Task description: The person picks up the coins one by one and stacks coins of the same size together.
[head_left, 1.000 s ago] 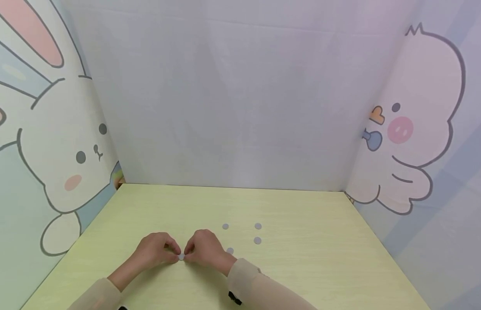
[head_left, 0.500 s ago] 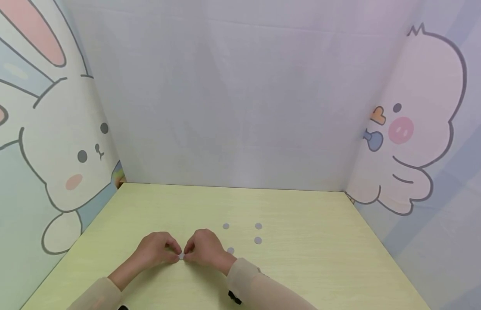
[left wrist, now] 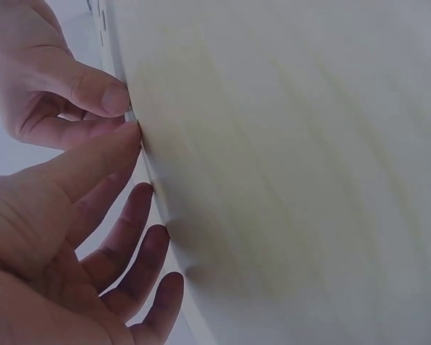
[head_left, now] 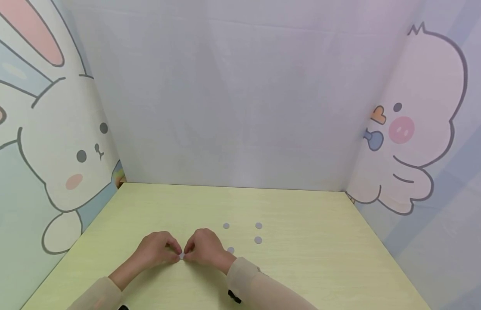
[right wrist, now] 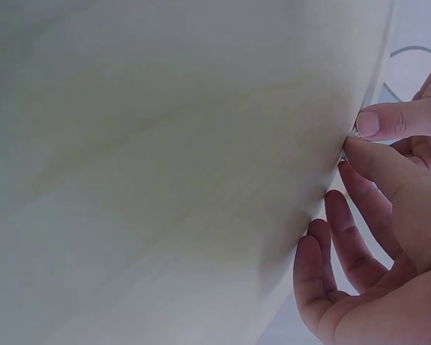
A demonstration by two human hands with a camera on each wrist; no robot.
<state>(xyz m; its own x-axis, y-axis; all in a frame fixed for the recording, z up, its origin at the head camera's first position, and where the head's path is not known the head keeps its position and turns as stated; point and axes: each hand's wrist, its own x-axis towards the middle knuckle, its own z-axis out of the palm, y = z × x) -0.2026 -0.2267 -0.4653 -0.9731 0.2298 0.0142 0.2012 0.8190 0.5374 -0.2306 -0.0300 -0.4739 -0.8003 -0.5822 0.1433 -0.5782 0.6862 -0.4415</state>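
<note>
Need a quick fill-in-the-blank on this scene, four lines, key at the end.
1. The small disc sits ____ the left hand and the right hand.
2. Besides that one, ____ loose discs show on the table.
3. The sleeve nearer the loose discs is on the ____ arm.
4. The printed rabbit is on the ____ side of the head view.

Missing words: between; four; right; left.
</note>
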